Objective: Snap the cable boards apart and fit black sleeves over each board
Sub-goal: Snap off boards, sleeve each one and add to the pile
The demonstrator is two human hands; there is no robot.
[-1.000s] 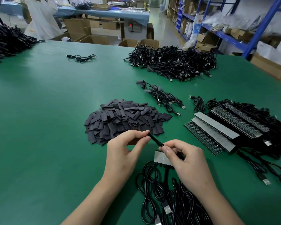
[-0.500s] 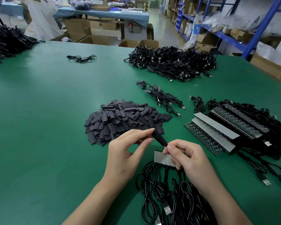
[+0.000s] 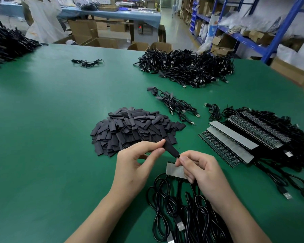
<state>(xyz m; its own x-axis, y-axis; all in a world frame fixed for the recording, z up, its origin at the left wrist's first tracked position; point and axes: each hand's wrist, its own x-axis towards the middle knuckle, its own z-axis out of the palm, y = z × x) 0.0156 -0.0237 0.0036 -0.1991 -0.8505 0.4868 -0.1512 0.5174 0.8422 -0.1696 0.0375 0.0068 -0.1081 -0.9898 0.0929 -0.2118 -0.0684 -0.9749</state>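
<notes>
My left hand (image 3: 135,163) pinches the far end of a black sleeve (image 3: 170,149) between thumb and forefinger. The sleeve slants down to the right, and its near end meets the fingertips of my right hand (image 3: 202,174). My right hand also holds a short grey strip of joined cable boards (image 3: 174,170), with black USB cables (image 3: 179,213) hanging from it onto the green table. A heap of loose black sleeves (image 3: 133,128) lies just beyond my hands. Whether a board sits inside the held sleeve is hidden.
Long unbroken board strips with cables (image 3: 244,137) lie to the right. A small bundle of sleeved cables (image 3: 175,104) sits behind the sleeve heap, a large cable pile (image 3: 186,67) farther back, another dark pile (image 3: 5,44) far left. Blue shelving (image 3: 277,27) stands beyond the table's right edge.
The sleeve has turned from a thin edge-on line to a broader, steeper slant. My left hand's fingers have risen slightly; my right hand's fingertips have closed up against the sleeve's near end.
</notes>
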